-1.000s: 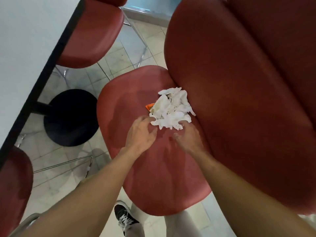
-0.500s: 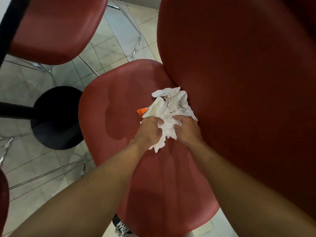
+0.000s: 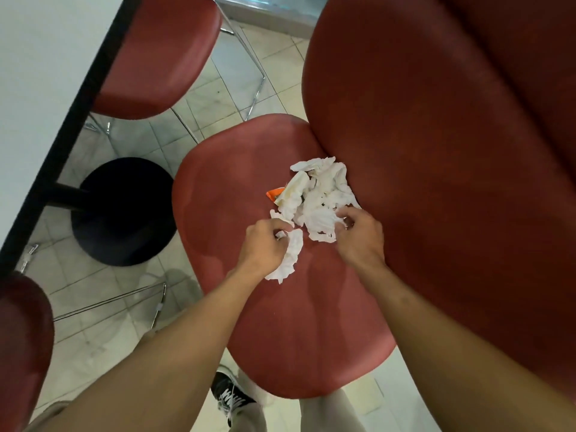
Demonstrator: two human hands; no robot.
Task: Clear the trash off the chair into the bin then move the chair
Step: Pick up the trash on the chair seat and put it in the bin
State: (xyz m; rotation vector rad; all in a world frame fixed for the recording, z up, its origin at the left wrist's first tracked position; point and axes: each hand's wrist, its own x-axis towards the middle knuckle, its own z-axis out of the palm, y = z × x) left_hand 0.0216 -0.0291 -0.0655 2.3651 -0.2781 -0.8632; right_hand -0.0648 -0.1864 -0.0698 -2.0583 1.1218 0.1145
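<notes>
Red chair (image 3: pixel 280 322), white tissues (image 3: pixel 324 194) — orange scrap (image 3: pixel 275 193), black table base (image 3: pixel 124 210)

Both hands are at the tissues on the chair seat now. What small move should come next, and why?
Probably draw the hands together to bunch the pile into one wad. The left hand grips only one loose strip, the right hand grips the near edge of the tissues, and most of them, with an orange scrap, lie spread on the seat. No bin is in view yet.
</notes>
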